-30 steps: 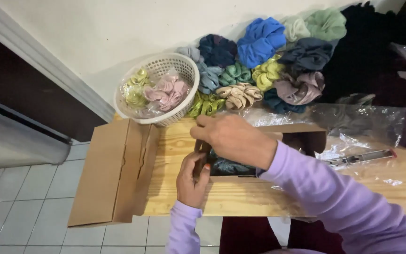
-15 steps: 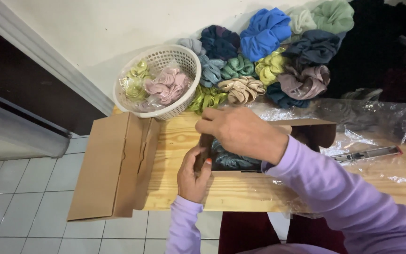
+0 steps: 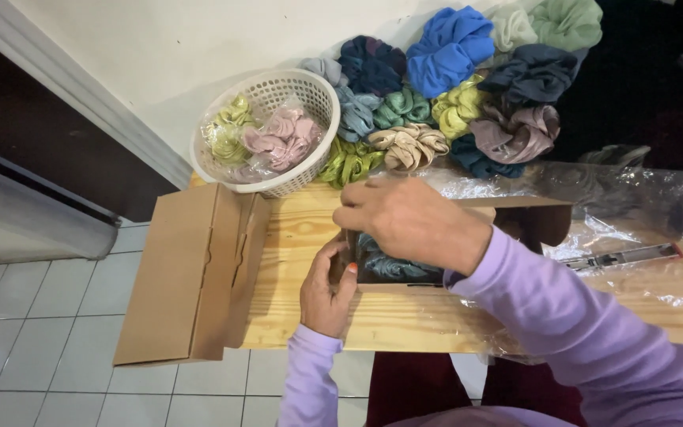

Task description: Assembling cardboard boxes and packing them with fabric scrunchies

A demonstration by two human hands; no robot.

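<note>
My left hand (image 3: 327, 289) gripped the near left corner of the small cardboard box (image 3: 531, 217) on the wooden table (image 3: 294, 237), while my right hand (image 3: 409, 221) lay across its top over a teal scrunchie (image 3: 393, 267) inside. A flat cardboard box (image 3: 191, 273) hung off the table's left end, below a white basket (image 3: 278, 87) holding bagged scrunchies (image 3: 270, 138). Loose scrunchies (image 3: 452, 87) were piled against the wall.

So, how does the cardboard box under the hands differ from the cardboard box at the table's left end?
The box under the hands lies open and holds a dark teal scrunchie; the left box shows nothing inside. The left hand and right hand touch the first; nobody touches the second, which juts past the wooden table edge. Both are plain brown cardboard.
</note>
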